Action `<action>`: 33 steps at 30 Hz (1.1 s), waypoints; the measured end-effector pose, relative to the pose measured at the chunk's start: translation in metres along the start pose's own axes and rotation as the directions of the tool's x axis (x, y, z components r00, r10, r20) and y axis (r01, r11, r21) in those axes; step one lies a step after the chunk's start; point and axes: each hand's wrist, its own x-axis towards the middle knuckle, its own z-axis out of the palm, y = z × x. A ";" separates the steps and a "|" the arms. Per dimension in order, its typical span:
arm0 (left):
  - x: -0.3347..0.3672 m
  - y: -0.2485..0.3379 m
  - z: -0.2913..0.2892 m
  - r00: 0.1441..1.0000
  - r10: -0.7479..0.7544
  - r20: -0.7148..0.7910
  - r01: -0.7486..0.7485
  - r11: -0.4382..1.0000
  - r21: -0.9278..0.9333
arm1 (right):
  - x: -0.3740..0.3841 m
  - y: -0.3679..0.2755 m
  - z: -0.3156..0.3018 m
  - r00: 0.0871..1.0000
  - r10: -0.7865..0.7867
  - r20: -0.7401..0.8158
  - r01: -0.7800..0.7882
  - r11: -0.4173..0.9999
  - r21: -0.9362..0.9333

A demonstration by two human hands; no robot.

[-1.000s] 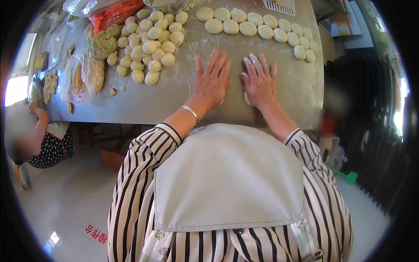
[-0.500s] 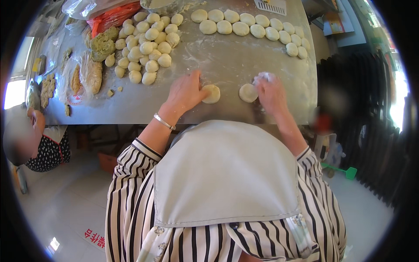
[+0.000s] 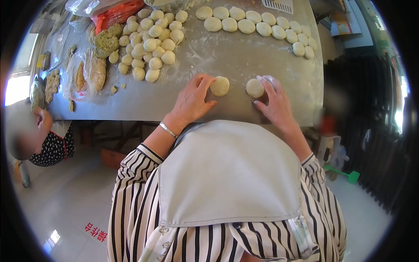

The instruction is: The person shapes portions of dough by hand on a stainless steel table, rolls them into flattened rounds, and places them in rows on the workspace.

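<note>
Two flattened round dough pieces lie apart on the metal table near its front edge. Beside the left dough piece (image 3: 220, 86) is my left hand (image 3: 192, 99), its fingertips at the piece's left edge and the thumb stretched out below. My right hand (image 3: 276, 102) has floury fingertips against the right edge of the other dough piece (image 3: 254, 88), with its thumb spread away from the fingers. Neither hand is wrapped round its piece. A heap of small dough balls (image 3: 155, 31) sits further back on the left.
Rows of flattened dough rounds (image 3: 246, 26) lie at the back right of the metal table (image 3: 279, 56). Left of the balls are a greenish dough lump (image 3: 107, 41), a red plastic bag (image 3: 115, 17) and clear bags. Another person's hand (image 3: 43, 118) is at the far left.
My left thumb has come off the left dough piece, and the fingers now touch its edge. My right hand has opened out, thumb spread. The whole view has shifted slightly.
</note>
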 end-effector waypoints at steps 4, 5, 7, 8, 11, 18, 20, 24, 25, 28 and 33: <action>0.008 0.008 0.009 0.996 -0.066 0.054 0.065 0.998 0.021 | 0.014 0.005 -0.006 0.975 -0.021 0.223 0.019 1.000 0.009; 0.012 0.009 0.010 0.996 -0.057 0.072 0.055 0.998 0.032 | 0.019 0.005 -0.008 0.963 -0.040 0.267 0.031 0.999 0.039; 0.022 0.011 0.011 0.994 -0.025 0.104 0.020 0.999 0.045 | 0.028 0.010 -0.009 0.940 -0.073 0.334 0.049 0.996 0.079; 0.028 0.012 0.012 0.989 -0.053 0.137 0.048 0.998 0.042 | 0.029 0.017 -0.006 0.932 -0.081 0.354 0.054 0.995 0.085; 0.044 0.020 0.014 0.967 -0.144 0.209 0.137 0.989 0.051 | 0.037 0.030 -0.014 0.932 0.010 0.363 -0.053 0.993 0.108; 0.122 0.044 0.059 0.995 -0.092 0.028 0.092 0.996 -0.001 | 0.072 0.096 -0.006 0.963 0.228 -0.144 -0.209 0.969 0.131; 0.156 0.049 0.085 0.995 -0.048 -0.085 0.038 0.993 -0.115 | 0.085 0.116 0.005 0.922 0.141 -0.362 -0.140 0.990 0.027; 0.204 0.055 0.130 0.961 -0.003 -0.276 -0.092 0.940 -0.329 | 0.088 0.138 0.017 0.870 0.188 -0.455 -0.162 0.982 0.096; 0.209 0.053 0.136 0.951 0.016 -0.308 -0.122 0.937 -0.329 | 0.089 0.137 0.016 0.864 0.211 -0.458 -0.167 0.977 0.135; 0.211 0.048 0.143 0.950 -0.041 -0.309 -0.062 0.947 -0.315 | 0.089 0.133 0.014 0.848 0.290 -0.444 -0.188 0.947 0.259; 0.217 0.051 0.145 0.937 -0.019 -0.348 -0.086 0.954 -0.286 | 0.091 0.133 0.017 0.816 0.425 -0.392 -0.278 0.883 0.379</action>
